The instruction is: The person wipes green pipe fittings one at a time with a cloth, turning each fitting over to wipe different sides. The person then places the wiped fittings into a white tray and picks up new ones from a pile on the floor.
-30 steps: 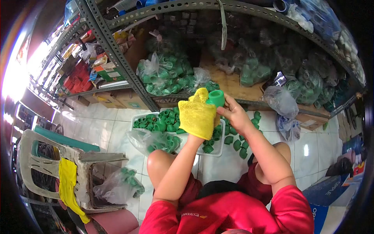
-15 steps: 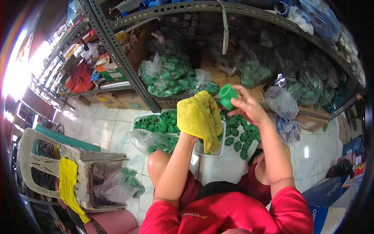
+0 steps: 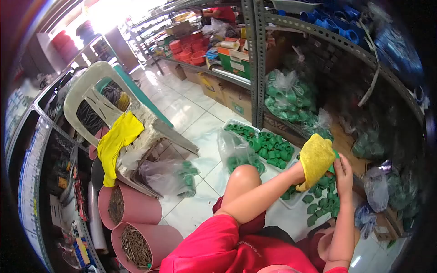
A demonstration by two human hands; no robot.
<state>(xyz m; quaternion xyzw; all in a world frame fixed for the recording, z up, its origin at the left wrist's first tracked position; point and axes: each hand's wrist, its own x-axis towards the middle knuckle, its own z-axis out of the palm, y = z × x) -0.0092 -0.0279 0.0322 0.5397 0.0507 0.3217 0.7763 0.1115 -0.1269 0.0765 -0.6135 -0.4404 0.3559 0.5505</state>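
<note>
A yellow cloth (image 3: 315,159) covers my left hand (image 3: 298,173) like a mitt, so its fingers are hidden and only the wrist shows. My right hand (image 3: 344,175) is closed on a green pipe fitting (image 3: 336,154), held up against the right side of the cloth. Only a small part of that fitting shows. Below the hands, loose green elbow fittings (image 3: 324,204) lie on the floor. To the left, a white tray (image 3: 287,202) is partly hidden by my forearm, and another pile of green fittings (image 3: 273,148) fills a tray beside a clear plastic bag (image 3: 232,145).
A worn plastic chair (image 3: 150,132) with a yellow cloth piece (image 3: 119,141) stands left, near pink buckets (image 3: 136,248) of nails or screws. A metal shelf post (image 3: 258,68) rises ahead. Bagged green fittings (image 3: 289,98) sit on the shelf. Another person's red sleeve (image 3: 223,14) shows far back.
My view has swung left, bringing the chair and buckets further in. The right hand has brought the green fitting against the cloth; before, it was held apart from it.
</note>
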